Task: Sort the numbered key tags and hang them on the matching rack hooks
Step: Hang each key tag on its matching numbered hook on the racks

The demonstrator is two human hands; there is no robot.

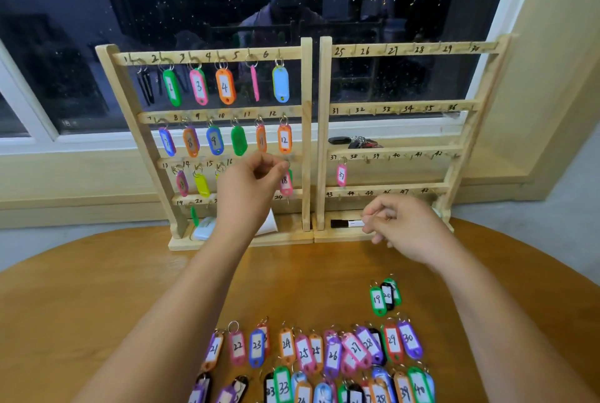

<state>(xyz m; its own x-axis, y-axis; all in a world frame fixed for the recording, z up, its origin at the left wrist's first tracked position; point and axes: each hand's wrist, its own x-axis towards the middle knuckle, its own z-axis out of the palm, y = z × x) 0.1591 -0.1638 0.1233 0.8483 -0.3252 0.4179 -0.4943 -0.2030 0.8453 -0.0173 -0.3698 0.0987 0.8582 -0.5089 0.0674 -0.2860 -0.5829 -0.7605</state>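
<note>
Left hand: your left hand (253, 185) is up at the third row of the left rack (307, 129). Its thumb and first finger pinch together right at the top of the pink tag 18 (286, 182) — the tag hangs just under them, and its ring is hidden.
Right hand: your right hand (402, 227) hovers low in front of the right rack (324, 129), above the desk (97, 305). Its fingers are curled in and the thumb meets the first finger. You cannot tell if something small is inside.
Pink tag 18: it is at the right end of its row, touching your left hand and well apart from your right hand.
Other hung tags: the top two rows of the left rack hold colored tags; 2, 3, 4 and 12 are easy to read. A pink tag 37 (341, 175) hangs alone on the right rack, between your two hands.
Loose tags: the loose tags (324, 354) lie in rows on the desk between your arms — 21 to 30 in one row, the thirties nearer you. A green tag 19 (377, 300) and a black tag 20 (387, 295) lie apart, just beside your right forearm.
Marker: a marker (345, 224) lies on the right rack's base, just beside your right fingertips.
</note>
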